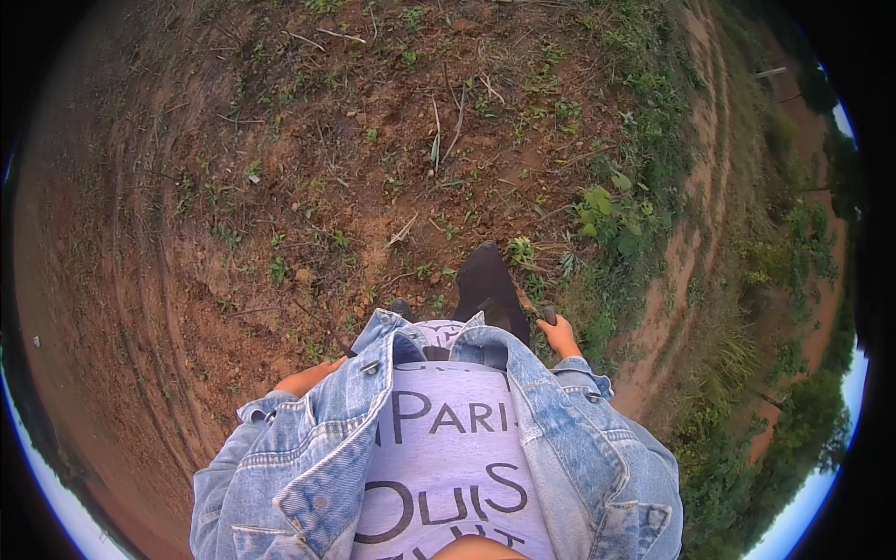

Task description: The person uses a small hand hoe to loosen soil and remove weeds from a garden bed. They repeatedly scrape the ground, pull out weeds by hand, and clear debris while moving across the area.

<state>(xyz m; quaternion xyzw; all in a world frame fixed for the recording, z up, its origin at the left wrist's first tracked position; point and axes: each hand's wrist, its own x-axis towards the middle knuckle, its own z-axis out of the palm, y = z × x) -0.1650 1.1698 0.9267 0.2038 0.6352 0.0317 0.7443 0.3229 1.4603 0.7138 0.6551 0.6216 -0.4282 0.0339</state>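
My right hand is closed around the dark, rounded end of a hand tool. A thin brownish part extends forward from it beside my right leg; what kind of tool it is, I cannot tell. On the other side, my left hand hangs by the denim jacket, its fingers mostly hidden by the cloth. A thin dark stick-like thing shows near those fingers, and whether they hold it is unclear. My right leg in dark trousers is forward, with a dark shoe tip on the left.
Reddish-brown soil with small weeds and dry stalks spreads ahead. A leafy green plant grows at the right, along a strip of grass. Beyond that runs a bare dirt track, with bushes farther right.
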